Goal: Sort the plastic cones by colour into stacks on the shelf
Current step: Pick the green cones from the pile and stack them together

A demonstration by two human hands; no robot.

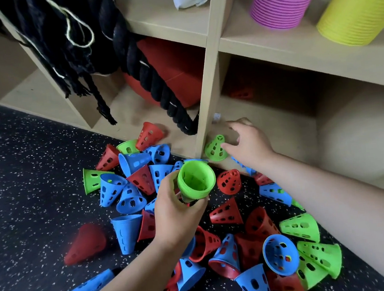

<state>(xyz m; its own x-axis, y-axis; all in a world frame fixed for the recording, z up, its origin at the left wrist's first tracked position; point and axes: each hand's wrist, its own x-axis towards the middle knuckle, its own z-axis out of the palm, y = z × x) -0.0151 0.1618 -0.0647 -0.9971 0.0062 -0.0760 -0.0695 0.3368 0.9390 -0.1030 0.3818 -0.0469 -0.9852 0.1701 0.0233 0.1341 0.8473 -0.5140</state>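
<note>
Flooring, black and speckled, is being covered by loose red, blue and green cones before a wooden shelf. A green stack is being gripped by the left hand. A lone green cone in the bottom compartment is being touched by the spread-fingered right hand. A red ball is being partly hidden by black rope.

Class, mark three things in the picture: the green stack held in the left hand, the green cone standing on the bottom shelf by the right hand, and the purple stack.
green stack (195, 180): head view, inside its open mouth.
green cone (215, 149): head view, holed side wall.
purple stack (282, 0): head view, ribbed side.
</note>
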